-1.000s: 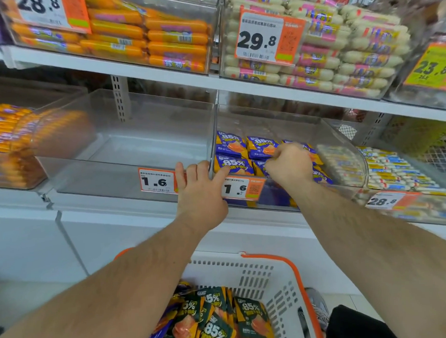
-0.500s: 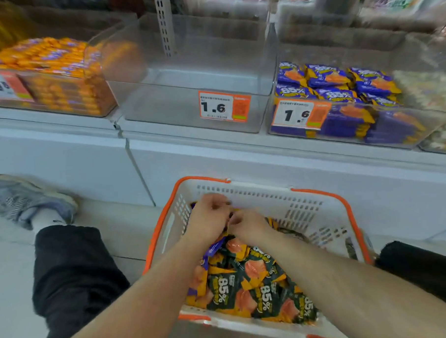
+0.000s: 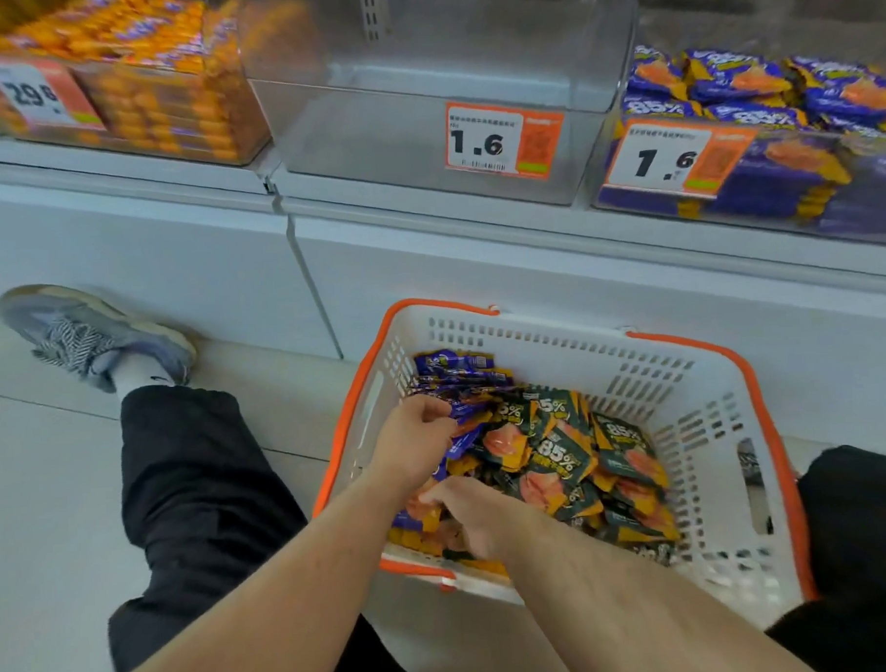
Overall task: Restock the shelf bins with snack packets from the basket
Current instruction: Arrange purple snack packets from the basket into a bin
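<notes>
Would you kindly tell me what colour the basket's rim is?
Orange, on a white perforated basket; the head view shows it clearly.

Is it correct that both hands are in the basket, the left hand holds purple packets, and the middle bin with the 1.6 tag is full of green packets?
Not quite. The head view shows the middle bin behind the 1.6 tag holding no packets. The rest stands: both hands are in the basket, and the left hand holds purple packets; the right hand is there too.
</notes>
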Motion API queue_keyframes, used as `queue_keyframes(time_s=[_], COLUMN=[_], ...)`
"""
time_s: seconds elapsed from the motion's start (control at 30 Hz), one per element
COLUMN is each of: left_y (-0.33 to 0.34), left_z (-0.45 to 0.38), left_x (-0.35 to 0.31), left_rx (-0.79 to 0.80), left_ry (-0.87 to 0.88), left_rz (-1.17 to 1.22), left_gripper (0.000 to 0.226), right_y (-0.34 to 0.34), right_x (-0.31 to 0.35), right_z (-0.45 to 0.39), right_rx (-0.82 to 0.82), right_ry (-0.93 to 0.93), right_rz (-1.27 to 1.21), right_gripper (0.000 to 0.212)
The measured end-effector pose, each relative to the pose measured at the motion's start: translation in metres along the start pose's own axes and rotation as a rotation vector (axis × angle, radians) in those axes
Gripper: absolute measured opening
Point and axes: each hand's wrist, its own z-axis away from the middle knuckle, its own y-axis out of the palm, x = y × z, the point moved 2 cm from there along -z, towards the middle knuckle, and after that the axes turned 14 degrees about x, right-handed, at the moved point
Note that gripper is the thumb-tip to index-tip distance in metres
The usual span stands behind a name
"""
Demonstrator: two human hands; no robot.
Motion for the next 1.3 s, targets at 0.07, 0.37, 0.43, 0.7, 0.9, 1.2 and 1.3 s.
queue_keyframes(time_s=[0.07, 0.37, 0.43, 0.7, 0.9, 1.2, 1.3], left_y=[-0.002, 0.013, 0.024, 0.067, 0.074, 0.092, 0.096], left_z=[-0.001, -0.006, -0.007, 0.001, -0.004, 0.010, 0.003], left_x=[0.006, 0.028, 0.022, -0.046, -0.112, -0.255, -0.284], left_rx=[-0.013, -0.134, -0.170, 0.328, 0.202, 0.261, 0.013], left_ry=[-0.023, -0.282, -0.309, -0.200, 0.143, 0.511, 0.797], left_rz=[-0.003, 0.300, 0.420, 1.087, 0.823, 0.507, 0.039], left_gripper=[0.017, 0.048, 0.054, 0.036, 0.019, 0.021, 0.029], right_y=[0.000, -0.058, -0.071, -0.087, -0.104, -0.117, -0.139], right_x=[0.000, 0.045, 0.057, 0.072, 0.092, 0.156, 0.178], right_z=[-0.004, 0.046, 0.068, 0.148, 0.200, 0.261, 0.295], right_rx=[-0.065, -0.407, -0.416, -0.497, -0.916, -1.178, -1.302], right_ry=[-0.013, -0.083, -0.139, -0.439, -0.748, -0.956, -1.040], right_rz=[0.018, 0.261, 0.187, 0.098, 0.668, 0.794, 0.681], right_gripper=[0.012, 0.033, 0.038, 0.031, 0.019, 0.056, 0.053])
